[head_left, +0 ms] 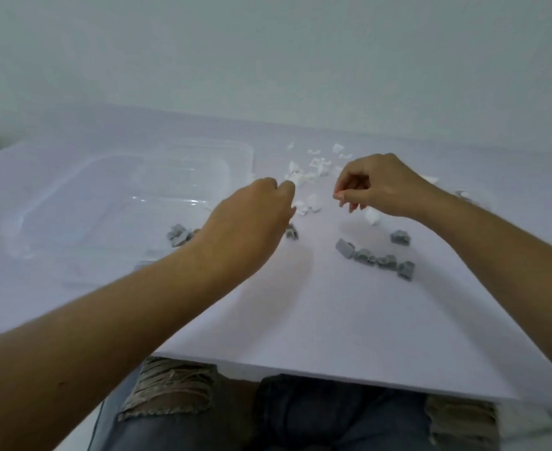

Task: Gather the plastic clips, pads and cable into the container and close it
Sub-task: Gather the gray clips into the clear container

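Gathering in hand: left hand (252,216) and right hand (379,187) hover with fingers curled, grip contents indeterminate, over white clips (313,167) right of the clear container (73,203), grey pads (375,260) likewise; next move, by judgement, carries pieces into it.

White pieces (313,167) betw. & beyond both hands; grey pieces (375,258) below right hand (379,187); clear container (226,167) left of left hand (252,219); pale lilac table (333,320); faded blue-grey jeans (317,415), frayed rips.
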Tool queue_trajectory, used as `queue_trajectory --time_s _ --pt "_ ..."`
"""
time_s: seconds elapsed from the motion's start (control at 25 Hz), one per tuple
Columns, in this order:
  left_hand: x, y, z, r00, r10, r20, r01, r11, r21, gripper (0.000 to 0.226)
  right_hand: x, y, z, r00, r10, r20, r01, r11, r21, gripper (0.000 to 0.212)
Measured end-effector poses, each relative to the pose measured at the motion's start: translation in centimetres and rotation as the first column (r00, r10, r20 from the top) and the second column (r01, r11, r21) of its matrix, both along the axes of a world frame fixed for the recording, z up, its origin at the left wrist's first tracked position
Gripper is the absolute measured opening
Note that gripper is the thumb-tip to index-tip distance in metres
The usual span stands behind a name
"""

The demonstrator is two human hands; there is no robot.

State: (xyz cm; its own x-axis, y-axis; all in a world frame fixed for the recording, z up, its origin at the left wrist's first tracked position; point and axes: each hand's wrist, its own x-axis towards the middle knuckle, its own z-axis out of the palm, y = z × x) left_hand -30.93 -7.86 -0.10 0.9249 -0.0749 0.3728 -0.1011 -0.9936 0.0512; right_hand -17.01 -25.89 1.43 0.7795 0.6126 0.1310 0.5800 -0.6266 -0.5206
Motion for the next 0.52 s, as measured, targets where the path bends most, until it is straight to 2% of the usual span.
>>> queue_trajectory --time_s 0.12,0.24,0.36,0.44,0.52 --pt "3.0 -2.3 -3.5 0.995 0.093 -0.038 -0.088 0.990 0.113 0.029 -1.1 -2.9 -3.0 0.997 -0.014 0.074 0.019 0.997 -0.073 0.022" --pt "5.0 -2.9 -5.6 0.979 0.188 -0.073 -0.177 0.975 0.137 0.033 -2.2 -3.0 -5.1 0.986 -0.009 0.169 0.052 0.967 -0.249 0.039" --pt "5.8 -3.2 -6.4 0.980 0.178 -0.085 -0.162 0.972 0.173 0.023 -2.6 -1.7 -6.4 0.956 0.031 0.292 0.072 0.940 -0.333 0.034" --pt "5.8 -2.8 -6.6 0.984 0.147 -0.097 -0.127 0.974 0.189 0.019 -2.5 -1.4 -6.9 0.960 0.052 0.274 0.035 0.953 -0.302 0.025" --pt "6.2 -2.0 -6.8 0.989 0.099 -0.113 -0.093 0.994 0.053 0.019 -2.0 -1.6 -6.7 0.991 -0.008 0.136 0.019 0.997 -0.079 0.018"
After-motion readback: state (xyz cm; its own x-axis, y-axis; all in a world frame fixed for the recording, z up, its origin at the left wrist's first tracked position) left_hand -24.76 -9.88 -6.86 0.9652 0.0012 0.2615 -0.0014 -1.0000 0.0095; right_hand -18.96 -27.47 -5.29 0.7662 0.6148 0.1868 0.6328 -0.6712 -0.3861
